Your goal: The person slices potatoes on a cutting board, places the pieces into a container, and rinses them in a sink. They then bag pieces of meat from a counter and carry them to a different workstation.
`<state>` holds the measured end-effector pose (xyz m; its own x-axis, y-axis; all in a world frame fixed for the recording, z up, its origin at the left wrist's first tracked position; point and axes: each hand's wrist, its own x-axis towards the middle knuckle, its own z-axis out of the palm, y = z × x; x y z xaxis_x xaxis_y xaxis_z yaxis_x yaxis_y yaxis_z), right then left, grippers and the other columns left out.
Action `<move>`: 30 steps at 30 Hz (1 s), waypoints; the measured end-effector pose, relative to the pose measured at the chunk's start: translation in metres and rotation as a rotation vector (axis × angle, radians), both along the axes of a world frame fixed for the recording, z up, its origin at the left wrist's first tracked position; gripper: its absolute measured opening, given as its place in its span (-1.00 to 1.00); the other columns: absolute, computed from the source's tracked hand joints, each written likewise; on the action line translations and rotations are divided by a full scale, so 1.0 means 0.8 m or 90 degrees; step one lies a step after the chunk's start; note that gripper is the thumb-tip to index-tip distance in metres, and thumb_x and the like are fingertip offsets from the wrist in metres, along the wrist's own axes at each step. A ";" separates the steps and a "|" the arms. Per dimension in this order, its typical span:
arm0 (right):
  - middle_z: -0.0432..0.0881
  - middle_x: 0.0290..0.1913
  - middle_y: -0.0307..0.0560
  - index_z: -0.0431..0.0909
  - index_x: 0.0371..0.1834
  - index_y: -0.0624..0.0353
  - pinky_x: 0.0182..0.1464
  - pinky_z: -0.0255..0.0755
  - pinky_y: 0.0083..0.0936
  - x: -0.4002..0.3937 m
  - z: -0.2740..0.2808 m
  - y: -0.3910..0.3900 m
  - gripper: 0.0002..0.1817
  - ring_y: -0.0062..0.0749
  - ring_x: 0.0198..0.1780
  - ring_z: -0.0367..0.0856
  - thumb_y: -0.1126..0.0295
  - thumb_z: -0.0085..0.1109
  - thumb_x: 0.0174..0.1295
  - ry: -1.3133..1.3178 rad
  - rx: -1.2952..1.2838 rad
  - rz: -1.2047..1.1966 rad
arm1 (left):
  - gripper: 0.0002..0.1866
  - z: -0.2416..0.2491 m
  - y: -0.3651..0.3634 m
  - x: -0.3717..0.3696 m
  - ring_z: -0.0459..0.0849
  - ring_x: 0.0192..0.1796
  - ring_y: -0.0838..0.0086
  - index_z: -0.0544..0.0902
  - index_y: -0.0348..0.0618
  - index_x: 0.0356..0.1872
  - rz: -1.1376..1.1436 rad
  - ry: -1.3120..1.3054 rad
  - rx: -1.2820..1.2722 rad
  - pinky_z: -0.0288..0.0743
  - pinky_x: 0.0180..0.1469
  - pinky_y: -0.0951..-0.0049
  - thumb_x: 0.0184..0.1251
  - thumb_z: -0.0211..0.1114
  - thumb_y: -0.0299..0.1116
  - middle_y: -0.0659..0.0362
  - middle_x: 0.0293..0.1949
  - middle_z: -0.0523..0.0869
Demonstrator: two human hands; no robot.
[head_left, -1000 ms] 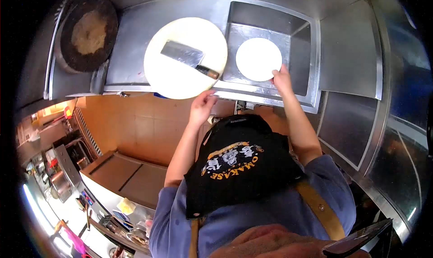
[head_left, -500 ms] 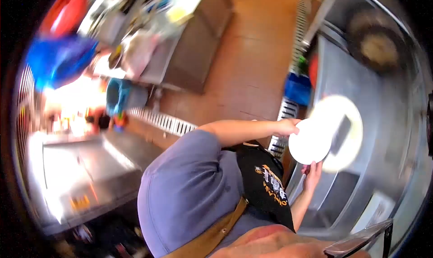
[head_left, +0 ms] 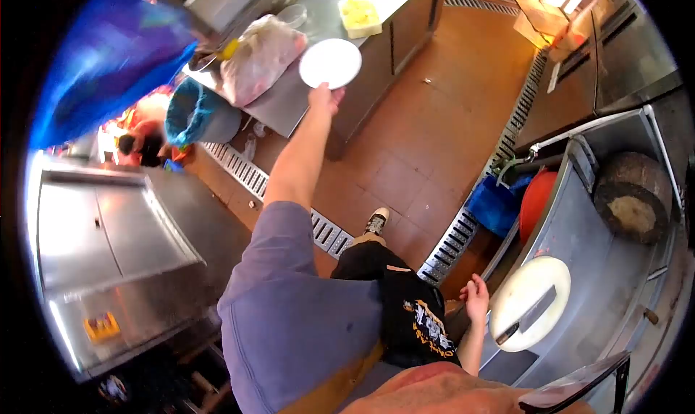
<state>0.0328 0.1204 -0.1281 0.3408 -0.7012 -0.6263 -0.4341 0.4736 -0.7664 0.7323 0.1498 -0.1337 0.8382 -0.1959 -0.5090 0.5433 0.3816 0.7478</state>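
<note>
My left hand (head_left: 326, 99) is stretched out, gripping a round white plate (head_left: 331, 63) by its near rim. In this view the plate overlaps the front edge of a steel counter (head_left: 279, 111), beside a filled clear plastic bag (head_left: 262, 58). My right hand (head_left: 476, 298) holds nothing, its fingers loosely bent and apart. It is near the left rim of a round whitish cutting board (head_left: 517, 294), where a cleaver (head_left: 537, 310) with a dark handle lies flat.
A tub of yellow food (head_left: 360, 16) stands on the counter. A lined bin (head_left: 217, 121) stands below. Drain grates (head_left: 452, 237) cross the tiled floor. A thick round chopping block (head_left: 633, 197) sits in the steel trough (head_left: 579, 218). A blue bag (head_left: 108, 59) hangs upper left; people (head_left: 148, 132) are behind.
The left hand has carried the plate from above the cutting board out toward the counter. My right hand has let go of the plate, and the cleaver is now uncovered.
</note>
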 end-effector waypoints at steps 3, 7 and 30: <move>0.56 -0.41 -0.20 0.35 0.27 0.21 -0.43 0.42 -0.60 0.004 -0.007 0.026 -0.57 -0.58 -0.49 0.48 0.30 0.06 0.40 0.122 -0.016 0.034 | -0.60 -0.027 -0.017 0.085 0.64 -0.10 -0.03 0.36 -0.17 0.24 0.055 0.038 -0.073 0.65 -0.21 -0.01 0.42 0.04 -0.35 -0.08 -0.02 0.58; 0.51 -0.47 -0.19 0.40 0.20 0.27 -0.43 0.40 -0.52 -0.061 -0.014 0.073 -0.61 -0.52 -0.51 0.45 0.28 0.03 0.40 0.205 0.019 -0.054 | -0.61 -0.090 -0.015 0.177 0.57 0.17 0.13 0.54 -0.24 0.12 -0.100 0.120 -0.229 0.46 0.24 0.04 0.40 0.07 -0.22 0.03 0.12 0.63; 0.66 -0.17 0.17 0.58 -0.07 0.26 -0.03 0.46 -0.16 -0.912 0.449 0.095 -0.31 0.02 -0.08 0.62 -0.24 -0.15 0.28 1.002 -0.398 -0.794 | -0.16 -0.091 -0.106 -0.795 0.47 0.24 0.08 0.16 -0.16 0.42 -1.221 0.199 0.108 0.51 0.10 0.09 0.29 0.27 0.11 -0.09 0.33 0.35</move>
<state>-0.6966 0.1967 0.2314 -0.8208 -0.2660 0.5055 -0.4524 0.8430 -0.2909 0.0960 0.0653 -0.2061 -0.5016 -0.5324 -0.6818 0.1834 -0.8357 0.5176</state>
